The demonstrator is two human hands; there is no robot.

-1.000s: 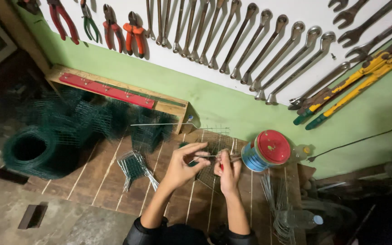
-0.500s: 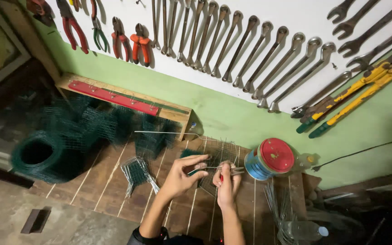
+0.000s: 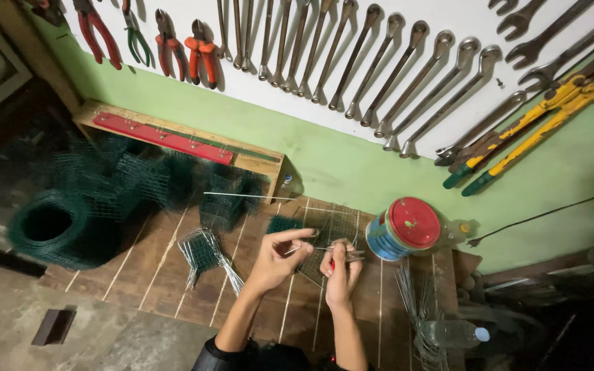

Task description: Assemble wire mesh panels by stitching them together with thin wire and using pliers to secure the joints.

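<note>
Since the frame half a second back, both hands sit slightly lower over the bench and closer together; tin and mesh rolls unchanged.

Surroundings: wooden workbench (image 3: 173,275) against a green wall. Row of spanners (image 3: 352,62) hangs above, pliers (image 3: 201,55) at upper left, yellow-handled bolt cutters (image 3: 531,130) at right. Large roll of green wire mesh (image 3: 56,230) on the bench's left end, more folded mesh behind it. Small bent mesh piece (image 3: 204,254) lies just left of the left forearm. Bundle of straight wires (image 3: 414,302) lies right of the hands, clear plastic bottle (image 3: 452,333) beside it. Nothing blocks the view of the hands.

Fingers: left hand (image 3: 276,261) has thumb and forefinger pinched on a thin wire (image 3: 311,249), other fingers loosely curled. Right hand (image 3: 342,271) is closed around a small tool (image 3: 352,255), red at the grip; tool type cannot be told. Wire runs between the two hands, over a flat mesh panel (image 3: 324,223) lying on the bench.

Containers: round tin (image 3: 403,230), red lid on, contents hidden.
</note>
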